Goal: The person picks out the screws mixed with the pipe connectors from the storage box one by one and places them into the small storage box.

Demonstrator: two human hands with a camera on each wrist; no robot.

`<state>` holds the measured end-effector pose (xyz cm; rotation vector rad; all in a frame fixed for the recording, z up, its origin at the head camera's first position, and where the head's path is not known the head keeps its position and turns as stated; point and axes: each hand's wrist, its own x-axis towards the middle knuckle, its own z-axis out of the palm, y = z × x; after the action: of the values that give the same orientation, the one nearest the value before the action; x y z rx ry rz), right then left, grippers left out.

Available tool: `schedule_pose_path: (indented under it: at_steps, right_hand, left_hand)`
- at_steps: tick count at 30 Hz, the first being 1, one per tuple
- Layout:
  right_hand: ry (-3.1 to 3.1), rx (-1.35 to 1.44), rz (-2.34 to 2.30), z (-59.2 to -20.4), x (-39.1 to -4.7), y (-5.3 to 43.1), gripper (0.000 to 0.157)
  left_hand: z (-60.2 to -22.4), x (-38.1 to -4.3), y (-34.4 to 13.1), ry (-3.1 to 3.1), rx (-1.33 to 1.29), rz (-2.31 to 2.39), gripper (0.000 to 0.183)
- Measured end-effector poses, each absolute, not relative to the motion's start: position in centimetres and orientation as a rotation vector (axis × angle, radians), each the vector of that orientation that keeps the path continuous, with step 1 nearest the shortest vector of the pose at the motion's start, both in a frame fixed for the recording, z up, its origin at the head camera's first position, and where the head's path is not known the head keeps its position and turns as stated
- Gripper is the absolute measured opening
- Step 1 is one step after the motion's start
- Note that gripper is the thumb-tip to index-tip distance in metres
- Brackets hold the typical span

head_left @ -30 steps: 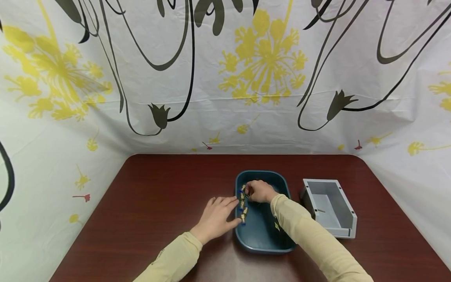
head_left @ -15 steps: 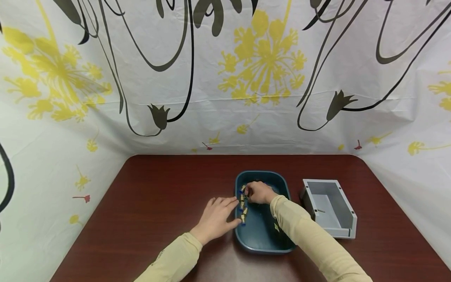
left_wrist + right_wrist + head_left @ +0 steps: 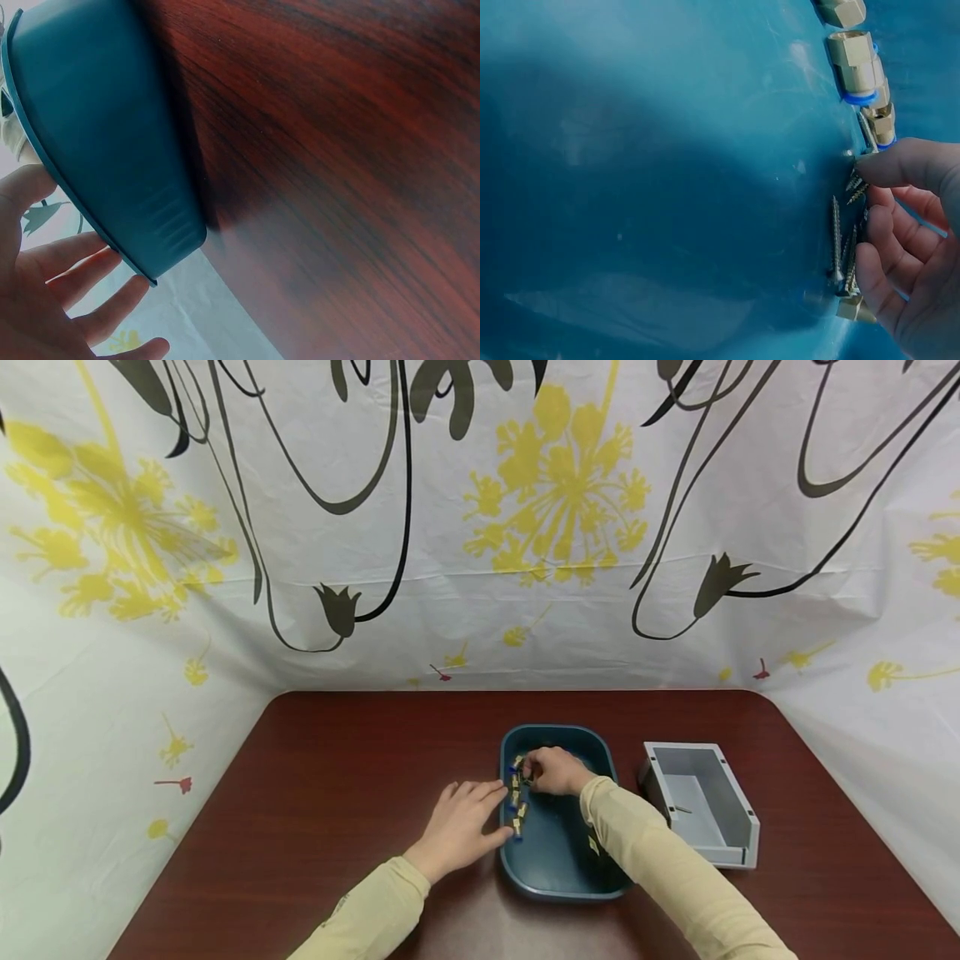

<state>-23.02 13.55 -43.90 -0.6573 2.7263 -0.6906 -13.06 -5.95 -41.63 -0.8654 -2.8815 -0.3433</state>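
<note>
A dark blue-green tray point(image 3: 558, 868) stands on the table, and my left hand point(image 3: 461, 827) rests at its left rim with fingers spread. In the left wrist view, fingertips point(image 3: 135, 289) of that hand touch the tray's rim from outside. My right hand point(image 3: 558, 770) reaches inside, near the tray's left wall. Its thumb and fingers pinch small screws point(image 3: 857, 193), whose pointed ends show below the thumb. Several loose screws point(image 3: 835, 236) lie close beneath the fingers. Brass fittings with blue rings point(image 3: 853, 64) line up along that wall. The fingers partly hide the pinched screws.
A grey open-front bin point(image 3: 701, 797) stands to the tray's right, with one small thin piece point(image 3: 683, 809) inside. Another brass fitting point(image 3: 593, 845) sits in the tray beside the right sleeve. A patterned cloth point(image 3: 480, 527) hangs behind the table point(image 3: 360, 777).
My right hand has shifted slightly to the right inside the tray. The left hand stays at the rim, and the fittings look unmoved.
</note>
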Motion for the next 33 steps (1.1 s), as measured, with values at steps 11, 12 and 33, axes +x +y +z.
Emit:
schedule_pose_path:
  at_steps: [11,12,33]
  right_hand:
    - [2.711,-0.651,-0.716,-42.7,-22.9,14.3,0.011]
    - [2.708,-0.656,-0.718,-42.6,-22.9,14.3,0.011]
    - [2.725,-0.791,-0.695,-40.0,-22.7,14.4,0.010]
  left_hand:
    - [-41.6,-13.0,-5.9,-2.883,-0.860,-0.322,0.055]
    - [-41.6,-13.0,-5.9,-2.884,-0.860,-0.321,0.055]
    - [-41.6,-13.1,-5.9,-2.880,-0.862,-0.334,0.055]
